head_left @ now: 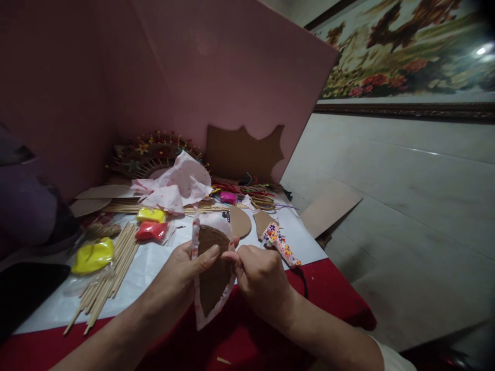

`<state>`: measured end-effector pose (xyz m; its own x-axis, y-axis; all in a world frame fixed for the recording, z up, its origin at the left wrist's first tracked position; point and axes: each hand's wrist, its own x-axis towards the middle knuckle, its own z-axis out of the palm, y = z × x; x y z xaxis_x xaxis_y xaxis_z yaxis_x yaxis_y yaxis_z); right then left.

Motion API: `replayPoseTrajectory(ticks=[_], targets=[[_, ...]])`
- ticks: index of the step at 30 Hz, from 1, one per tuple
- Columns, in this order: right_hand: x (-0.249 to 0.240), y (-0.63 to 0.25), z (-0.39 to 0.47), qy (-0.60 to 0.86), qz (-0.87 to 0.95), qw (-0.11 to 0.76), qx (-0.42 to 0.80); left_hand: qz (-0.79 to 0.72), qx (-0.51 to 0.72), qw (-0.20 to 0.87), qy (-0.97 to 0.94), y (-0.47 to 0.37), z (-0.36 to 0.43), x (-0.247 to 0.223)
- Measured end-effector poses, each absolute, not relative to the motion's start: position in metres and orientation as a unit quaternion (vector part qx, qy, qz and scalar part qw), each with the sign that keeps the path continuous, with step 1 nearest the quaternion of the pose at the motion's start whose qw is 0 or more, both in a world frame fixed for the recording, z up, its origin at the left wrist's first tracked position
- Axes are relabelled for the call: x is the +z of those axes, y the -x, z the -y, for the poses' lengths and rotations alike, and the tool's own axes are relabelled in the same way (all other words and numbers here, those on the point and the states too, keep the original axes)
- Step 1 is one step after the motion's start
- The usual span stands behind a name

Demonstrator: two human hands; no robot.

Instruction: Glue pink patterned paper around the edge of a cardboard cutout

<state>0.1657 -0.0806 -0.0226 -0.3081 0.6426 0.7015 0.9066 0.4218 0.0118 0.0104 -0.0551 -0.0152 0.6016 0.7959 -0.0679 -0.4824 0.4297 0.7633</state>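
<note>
Both hands hold a pointed brown cardboard shape (212, 275) wrapped at its edges in white fabric with pink dots. My left hand (184, 268) grips its left side, thumb pressed across the cardboard face. My right hand (260, 281) pinches the fabric edge on the right side, near the top. The piece hangs just above the red cloth (332, 293) at the table's front. A flower-patterned glue gun (279, 245) lies right behind my right hand.
On white paper (147, 268) lie wooden skewers (110, 278), yellow clay (93, 255), red clay (151, 230), a cardboard disc (240, 221) and crumpled dotted fabric (176, 185). A pink board (162, 77) stands behind. A black object (23, 288) sits at left.
</note>
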Motion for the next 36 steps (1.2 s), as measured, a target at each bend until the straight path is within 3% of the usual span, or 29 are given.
replayPoseTrajectory(ticks=[4,10,16,18,27,36], targets=[[-0.012,-0.171,0.084,0.474,0.803,0.332,-0.139,-0.204,0.388,0.821,-0.366,-0.01,0.055,-0.014],[0.004,-0.181,0.081,0.527,0.647,0.541,0.108,-0.216,0.377,0.821,-0.37,-0.008,0.06,-0.006],[0.003,-0.173,0.069,0.405,0.541,0.5,0.542,-0.202,0.395,0.799,-0.405,-0.006,0.063,-0.006],[0.003,-0.171,0.069,0.37,0.51,0.5,0.594,-0.195,0.393,0.804,-0.401,-0.005,0.063,-0.007],[-0.005,-0.171,0.079,0.366,0.496,0.486,0.62,-0.165,0.355,0.826,-0.405,-0.006,0.065,-0.014],[-0.001,-0.167,0.083,0.412,0.725,0.51,0.21,-0.185,0.367,0.814,-0.411,-0.009,0.064,-0.01]])
